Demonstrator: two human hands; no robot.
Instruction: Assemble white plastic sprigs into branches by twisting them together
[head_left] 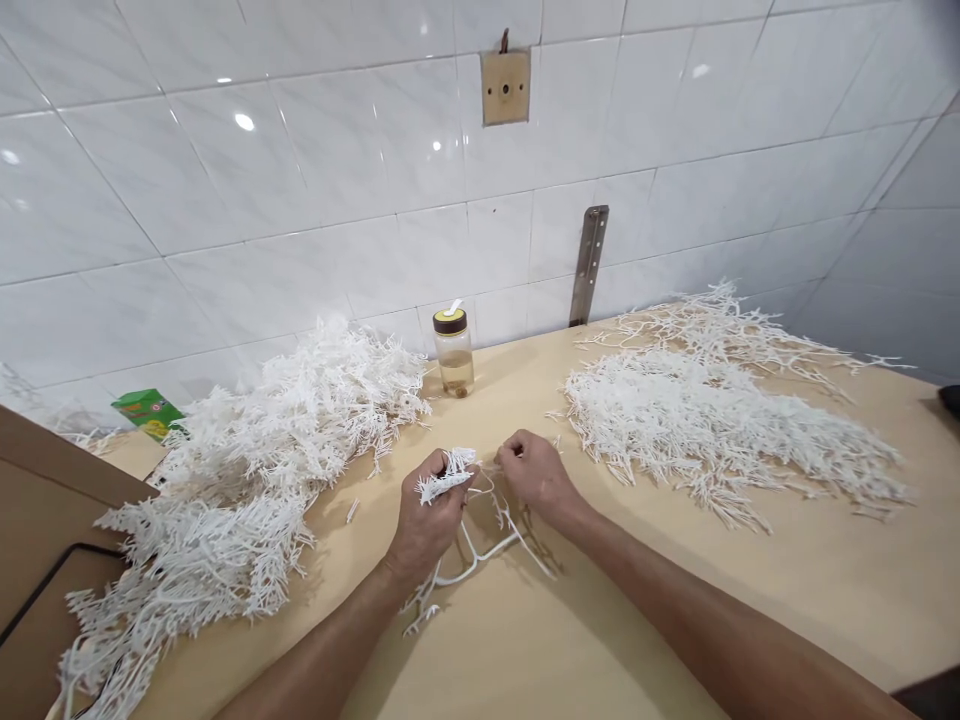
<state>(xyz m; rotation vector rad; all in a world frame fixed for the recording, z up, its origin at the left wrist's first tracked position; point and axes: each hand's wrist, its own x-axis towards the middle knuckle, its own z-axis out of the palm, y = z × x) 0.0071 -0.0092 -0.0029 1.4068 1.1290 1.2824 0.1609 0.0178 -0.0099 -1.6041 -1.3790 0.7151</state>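
My left hand is closed around a white branched piece, whose small feathery tips stick out above the fingers. From beneath the hands, thin bare white stems spread down over the table. My right hand is pinched just to the right, beside the upper end of the stems; what its fingertips hold is too small to make out. The two hands are close together but apart. A small loose white bit lies left of my left hand.
A large heap of white branched pieces covers the left of the table, near a green box and a brown carton. Another pile lies right. A lidded jar and metal bracket stand by the tiled wall.
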